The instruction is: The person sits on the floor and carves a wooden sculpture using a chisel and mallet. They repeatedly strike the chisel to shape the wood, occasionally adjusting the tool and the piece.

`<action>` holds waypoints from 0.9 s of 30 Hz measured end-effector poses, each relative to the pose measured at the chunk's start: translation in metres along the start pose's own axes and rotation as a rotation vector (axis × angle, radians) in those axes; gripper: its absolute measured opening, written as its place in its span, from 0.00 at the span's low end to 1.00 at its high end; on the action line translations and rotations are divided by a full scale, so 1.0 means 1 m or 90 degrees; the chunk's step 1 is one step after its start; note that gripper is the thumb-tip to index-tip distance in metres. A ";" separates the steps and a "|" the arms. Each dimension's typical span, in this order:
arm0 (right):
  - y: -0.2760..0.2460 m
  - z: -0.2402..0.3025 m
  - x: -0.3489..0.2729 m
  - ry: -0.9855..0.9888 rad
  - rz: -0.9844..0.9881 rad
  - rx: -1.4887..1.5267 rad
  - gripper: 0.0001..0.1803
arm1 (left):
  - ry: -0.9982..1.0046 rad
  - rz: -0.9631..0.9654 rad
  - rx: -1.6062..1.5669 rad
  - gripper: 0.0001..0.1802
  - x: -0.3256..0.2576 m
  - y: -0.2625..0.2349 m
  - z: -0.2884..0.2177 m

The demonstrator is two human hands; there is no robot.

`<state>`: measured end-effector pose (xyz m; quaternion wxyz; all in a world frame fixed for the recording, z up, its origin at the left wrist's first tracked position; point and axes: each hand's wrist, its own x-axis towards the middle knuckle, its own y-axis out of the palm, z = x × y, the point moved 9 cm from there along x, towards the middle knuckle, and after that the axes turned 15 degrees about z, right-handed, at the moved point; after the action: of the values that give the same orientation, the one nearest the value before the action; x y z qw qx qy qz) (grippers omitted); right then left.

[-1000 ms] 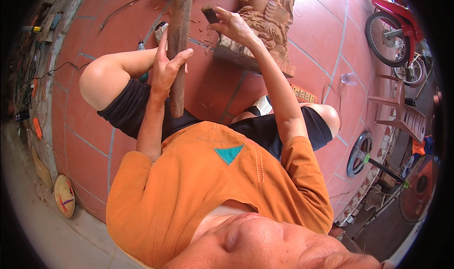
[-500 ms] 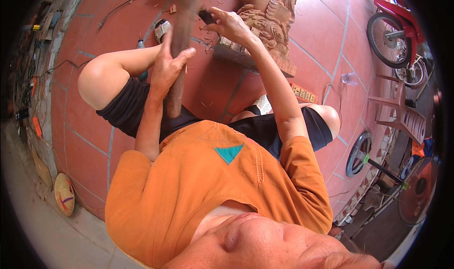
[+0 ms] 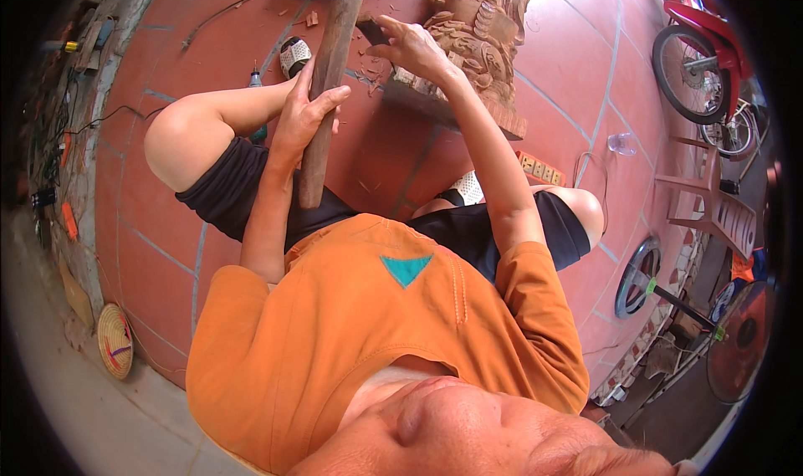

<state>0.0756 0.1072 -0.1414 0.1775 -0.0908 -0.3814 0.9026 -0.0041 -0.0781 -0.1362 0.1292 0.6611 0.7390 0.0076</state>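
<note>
1. The left hand (image 3: 303, 121) is closed around a wooden stick (image 3: 329, 74) – upper frame, left of centre.
2. The right hand (image 3: 415, 51), at upper centre, grips a dark piece (image 3: 371, 32) between thumb and fingers.
3. A wood carving (image 3: 478, 45) is at top centre-right, beside the right hand.
4. Wood chips (image 3: 312, 18) dot the red floor (image 3: 556, 53).

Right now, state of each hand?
Left hand: closed around the wooden club.
Right hand: fingers curled on a dark tool, near the wood carving; grip partly hidden.
</note>
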 end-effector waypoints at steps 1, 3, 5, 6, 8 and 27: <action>-0.001 -0.002 -0.001 0.007 0.000 0.015 0.29 | -0.009 -0.022 0.029 0.40 -0.005 -0.005 0.000; -0.005 -0.001 -0.003 0.049 0.035 0.033 0.33 | 0.028 -0.042 -0.009 0.41 -0.006 -0.009 0.000; -0.004 -0.012 -0.002 0.038 0.063 0.102 0.32 | 0.053 -0.058 -0.041 0.41 -0.005 -0.011 0.000; -0.003 -0.027 -0.002 0.035 0.035 0.146 0.30 | 0.061 -0.067 -0.054 0.42 -0.005 -0.012 -0.002; -0.005 -0.046 -0.004 0.029 -0.019 0.233 0.28 | 0.070 -0.075 -0.073 0.41 -0.005 -0.014 -0.006; 0.001 0.001 -0.015 0.085 0.064 0.047 0.45 | 0.103 -0.105 -0.012 0.43 -0.019 -0.008 -0.030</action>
<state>0.0889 0.0998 -0.1412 0.1602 -0.1634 -0.3298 0.9159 -0.0158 -0.0926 -0.1053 0.0757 0.5941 0.7988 0.0574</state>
